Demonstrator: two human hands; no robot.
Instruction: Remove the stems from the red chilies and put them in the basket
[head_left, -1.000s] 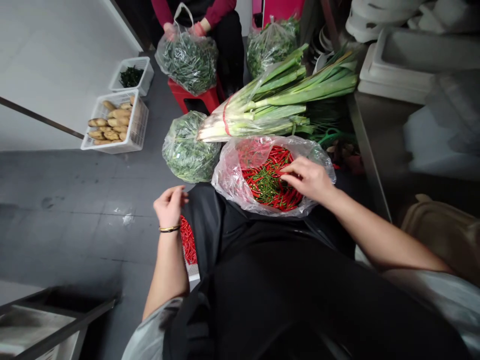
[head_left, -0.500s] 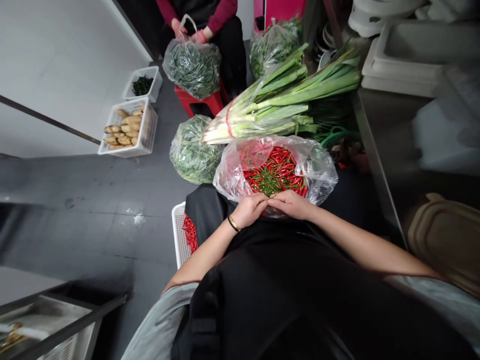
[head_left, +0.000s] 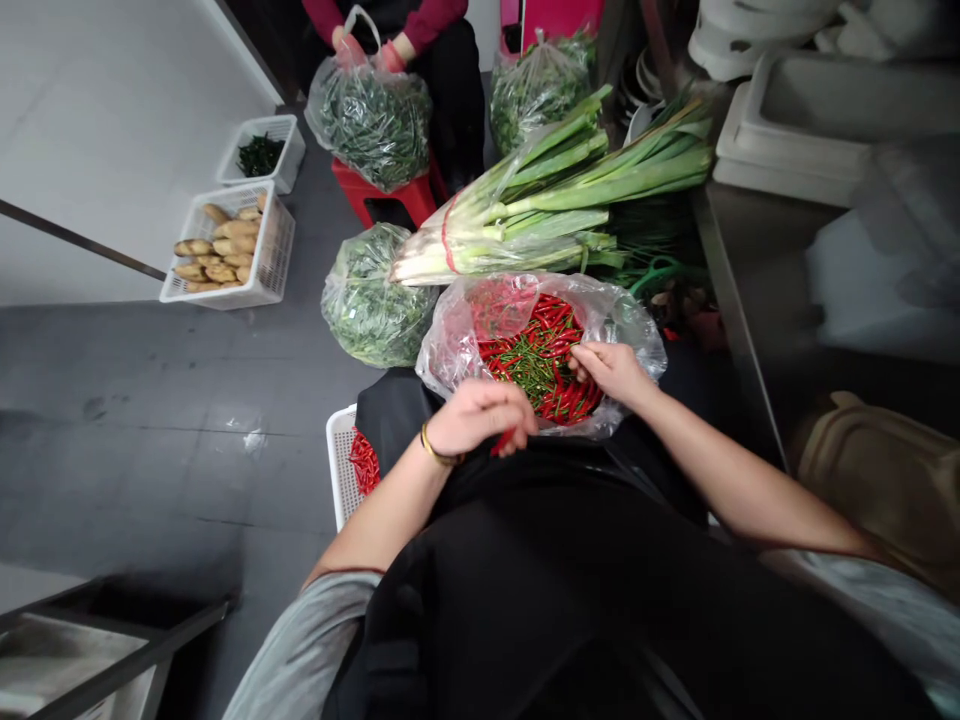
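Observation:
A clear plastic bag (head_left: 450,345) on my lap lies open, filled with red chili peppers (head_left: 551,325) with green stems. My left hand (head_left: 480,415) is at the bag's near left edge, its fingers curled round a red chili pepper (head_left: 502,441) that shows below them. Over the right part of the pile is my right hand (head_left: 613,372), thumb and fingers pinched together close to the chilies. Whatever lies between those fingertips is too small to make out. Beside my left leg, a white basket (head_left: 339,465) holds loose red chilies (head_left: 364,462), partly hidden by my leg.
Beyond the bag lies a bundle of leeks (head_left: 510,225), with a bag of greens (head_left: 379,300) to its left. A co-worker's gloved hands (head_left: 367,52) hold another bag of greens (head_left: 375,120) on a red stool (head_left: 360,195). A metal counter (head_left: 739,320) flanks my right.
My hands were together at the bag's near edge and have parted. The left moved left with a red chili; the right moved up and right over the pile.

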